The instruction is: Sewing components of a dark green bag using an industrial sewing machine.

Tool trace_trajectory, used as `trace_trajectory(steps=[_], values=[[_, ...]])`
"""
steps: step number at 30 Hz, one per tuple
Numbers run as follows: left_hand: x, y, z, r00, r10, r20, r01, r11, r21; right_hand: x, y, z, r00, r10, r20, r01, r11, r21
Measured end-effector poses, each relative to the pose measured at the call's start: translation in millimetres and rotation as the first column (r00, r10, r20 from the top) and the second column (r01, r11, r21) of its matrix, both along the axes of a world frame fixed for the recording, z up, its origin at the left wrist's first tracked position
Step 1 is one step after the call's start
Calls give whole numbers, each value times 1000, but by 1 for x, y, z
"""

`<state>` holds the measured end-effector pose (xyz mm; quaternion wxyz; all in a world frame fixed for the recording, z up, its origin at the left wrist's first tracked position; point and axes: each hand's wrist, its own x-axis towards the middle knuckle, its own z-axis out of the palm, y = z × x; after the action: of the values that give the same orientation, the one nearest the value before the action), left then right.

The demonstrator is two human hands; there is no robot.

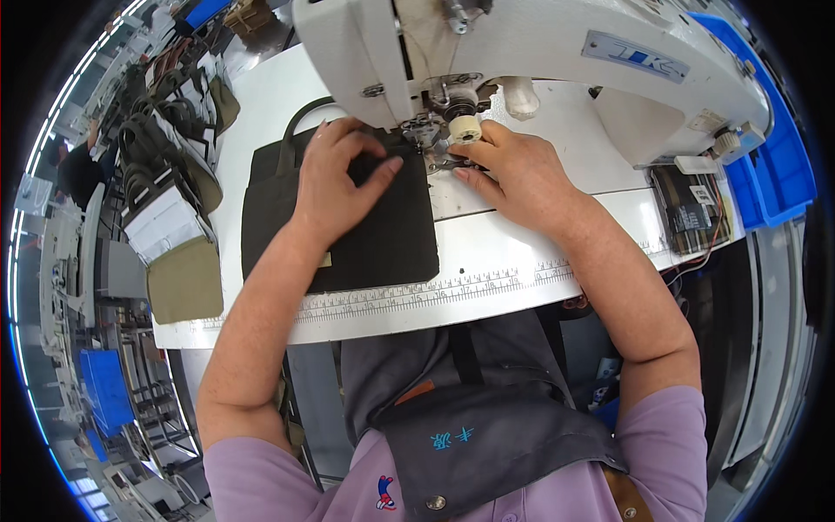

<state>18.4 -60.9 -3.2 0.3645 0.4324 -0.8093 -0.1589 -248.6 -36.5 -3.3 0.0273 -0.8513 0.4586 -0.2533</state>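
Note:
A dark olive fabric bag piece (357,244) with a looped handle (304,111) lies flat under the head of a white sewing machine (539,35), its top right corner at the presser foot (422,135). My left hand (339,183) rests on the fabric left of the foot, fingers curved and apart, thumb spread. My right hand (522,178) is right of the foot, thumb and index finger around small metal parts at the needle plate (439,165); what they grip, if anything, is too small to make out.
Stacked olive pieces with handles and papers (183,278) line the left side of the white table (409,317). A blue tray (770,187) and a dark package with wires (683,222) are at the right. A person in dark clothing (83,178) is at the far left.

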Motion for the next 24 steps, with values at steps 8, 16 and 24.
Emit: trace_trajectory(steps=[8,16,24], values=[[-54,32,19,949,137,285,-140,990,-10,-1,-1,-2,996,65,62,-65,998,-5],[-52,22,22,931,134,341,-194,970,148,5,-3,-8,993,91,71,-87,995,-47],[-49,19,19,940,166,299,-201,976,89,10,-6,-12,992,84,95,-79,995,-59]])
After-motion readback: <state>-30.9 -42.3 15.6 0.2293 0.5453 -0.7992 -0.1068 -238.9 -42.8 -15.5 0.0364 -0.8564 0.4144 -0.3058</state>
